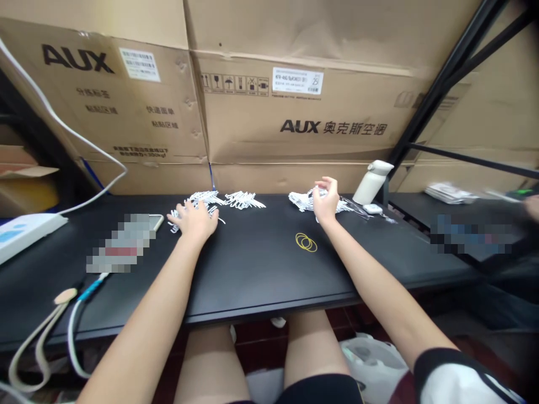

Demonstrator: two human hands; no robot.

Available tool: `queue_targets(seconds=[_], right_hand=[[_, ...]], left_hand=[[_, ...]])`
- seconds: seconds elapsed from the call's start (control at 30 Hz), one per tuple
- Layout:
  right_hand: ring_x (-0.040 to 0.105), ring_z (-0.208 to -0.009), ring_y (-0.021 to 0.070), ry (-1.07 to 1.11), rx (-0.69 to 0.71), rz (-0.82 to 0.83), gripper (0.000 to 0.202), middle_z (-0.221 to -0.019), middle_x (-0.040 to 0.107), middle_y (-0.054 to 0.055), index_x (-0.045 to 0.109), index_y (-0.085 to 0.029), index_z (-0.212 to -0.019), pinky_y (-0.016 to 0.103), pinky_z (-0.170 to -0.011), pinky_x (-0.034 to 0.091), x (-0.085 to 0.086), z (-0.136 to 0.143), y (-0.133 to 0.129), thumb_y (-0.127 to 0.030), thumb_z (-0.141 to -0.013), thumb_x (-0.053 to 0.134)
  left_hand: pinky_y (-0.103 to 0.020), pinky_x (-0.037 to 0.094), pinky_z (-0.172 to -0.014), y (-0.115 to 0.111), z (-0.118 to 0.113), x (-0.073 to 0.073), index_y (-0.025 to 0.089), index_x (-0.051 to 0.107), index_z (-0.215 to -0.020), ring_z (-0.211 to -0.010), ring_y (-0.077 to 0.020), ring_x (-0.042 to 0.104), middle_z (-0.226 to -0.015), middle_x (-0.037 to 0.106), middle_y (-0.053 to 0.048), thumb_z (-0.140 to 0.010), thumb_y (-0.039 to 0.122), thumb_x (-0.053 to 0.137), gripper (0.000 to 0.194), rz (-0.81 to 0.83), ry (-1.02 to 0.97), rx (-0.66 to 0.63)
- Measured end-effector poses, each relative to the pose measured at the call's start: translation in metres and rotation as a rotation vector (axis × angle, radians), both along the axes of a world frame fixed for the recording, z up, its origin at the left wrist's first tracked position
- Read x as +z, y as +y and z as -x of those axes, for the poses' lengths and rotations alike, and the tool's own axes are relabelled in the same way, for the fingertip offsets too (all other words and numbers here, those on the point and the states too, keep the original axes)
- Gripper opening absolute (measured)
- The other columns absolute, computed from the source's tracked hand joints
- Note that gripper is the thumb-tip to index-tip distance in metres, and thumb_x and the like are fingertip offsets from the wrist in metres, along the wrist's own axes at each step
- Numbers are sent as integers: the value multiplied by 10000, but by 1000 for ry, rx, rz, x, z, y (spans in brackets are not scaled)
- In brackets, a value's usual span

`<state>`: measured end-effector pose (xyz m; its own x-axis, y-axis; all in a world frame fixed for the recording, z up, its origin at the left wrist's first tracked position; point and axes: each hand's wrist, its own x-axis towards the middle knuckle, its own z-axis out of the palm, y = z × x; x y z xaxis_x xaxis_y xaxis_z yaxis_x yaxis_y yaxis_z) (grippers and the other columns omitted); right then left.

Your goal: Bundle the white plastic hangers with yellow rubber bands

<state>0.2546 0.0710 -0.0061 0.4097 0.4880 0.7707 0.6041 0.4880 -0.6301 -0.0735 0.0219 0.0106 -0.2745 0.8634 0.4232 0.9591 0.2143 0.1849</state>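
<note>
Brown carton [248, 129] read "AUX", label [297, 81] incl. "46G". White strips [244, 200] lay on tbl [261, 269]: L hand [196, 221] spread, unclenched, over L pile; R hand [326, 202] half-curled at R pile, grip unclear. Bottle [370, 184] nr R; bag [373, 362] below, contents unclear.

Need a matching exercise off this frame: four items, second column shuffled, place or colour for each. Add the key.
1. Left hand
2. Right hand
3. Rubber bands
4. Bottle

A. Off-white, right of both hands
B. At the rightmost pile of white strips
C. Fingers spread over the leftmost white strips
D. Yellow, on the black tabletop between the arms

Pairs: 1-C, 2-B, 3-D, 4-A
</note>
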Motion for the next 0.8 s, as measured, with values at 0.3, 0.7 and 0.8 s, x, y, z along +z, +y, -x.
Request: queue_targets(seconds=[0.3, 0.7, 0.8], right_hand=[[654, -838, 196, -36, 44, -13, 259, -871, 682, 63, 492, -189, -1014, 380, -855, 476, 4, 9, -7, -147, -759, 473], [643, -725, 171, -229, 425, 85, 94, -793, 679, 40, 564, -199, -878, 282, -615, 503, 5, 58, -37, -222, -824, 491], [632, -720, 166, -243, 423, 115, 92, -785, 676, 41, 573, -195, -854, 268, -587, 487, 6, 60, -41, -221, -822, 490]], left_hand=[[-599, 319, -916, -9, -11, -1, 89, 595, -1163, -1178, -448, 430, -1236, 555, -271, -851, 470, 454, 512, 164, 140, -111], [-501, 375, -911, -17, -31, 3, 143, 606, -1158, -1117, -367, 482, -1165, 610, -185, -901, 440, 382, 452, -59, 75, -346], [-572, 277, -999, -16, -21, 7, 155, 614, -1155, -1201, -391, 422, -1256, 558, -195, -898, 435, 387, 443, -175, 20, -196]])
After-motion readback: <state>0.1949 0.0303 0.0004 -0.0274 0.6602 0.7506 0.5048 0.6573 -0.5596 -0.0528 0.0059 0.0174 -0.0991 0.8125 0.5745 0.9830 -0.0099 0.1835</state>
